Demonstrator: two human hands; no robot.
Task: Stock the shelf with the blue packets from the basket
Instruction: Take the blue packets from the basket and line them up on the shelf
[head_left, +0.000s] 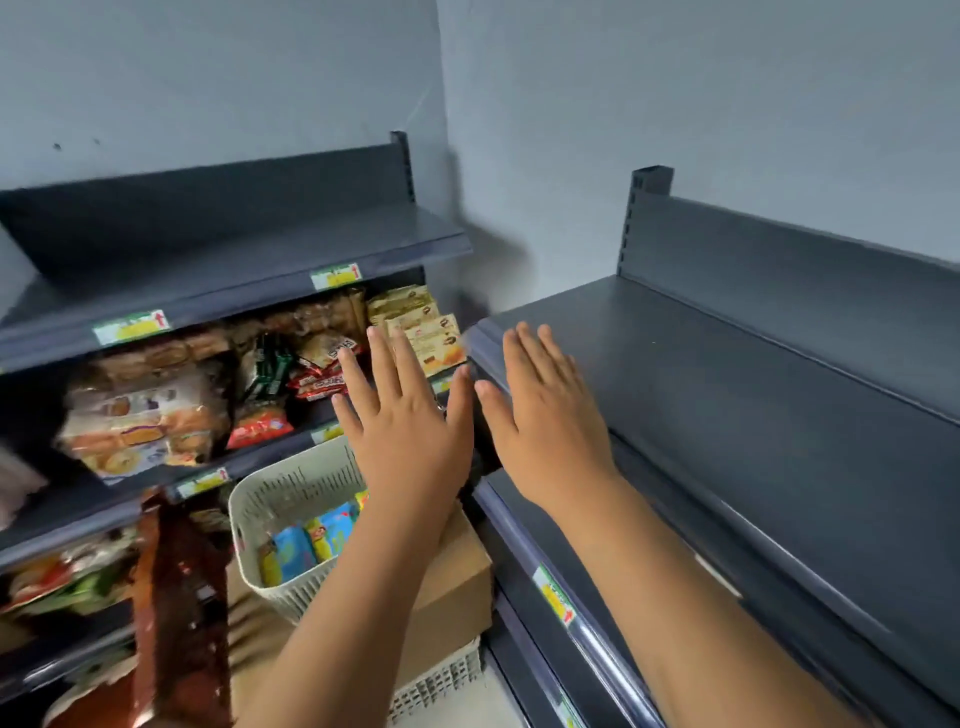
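Lying in the cream slatted basket (249, 525), the blue packets (293, 552) show yellow patches; the left hand (410, 431) and right hand (551, 431) spread flat, fingers straight, holding nothing.

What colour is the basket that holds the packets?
The basket is cream white with small slots in its walls; the head view shows it.

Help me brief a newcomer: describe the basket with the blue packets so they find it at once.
Find the corner where the snack-filled shelves on the left meet the dark shelves on the right. Low between them, a cream plastic basket sits on a brown cardboard box. Its slotted walls and the blue packets inside set it apart from the plain box.
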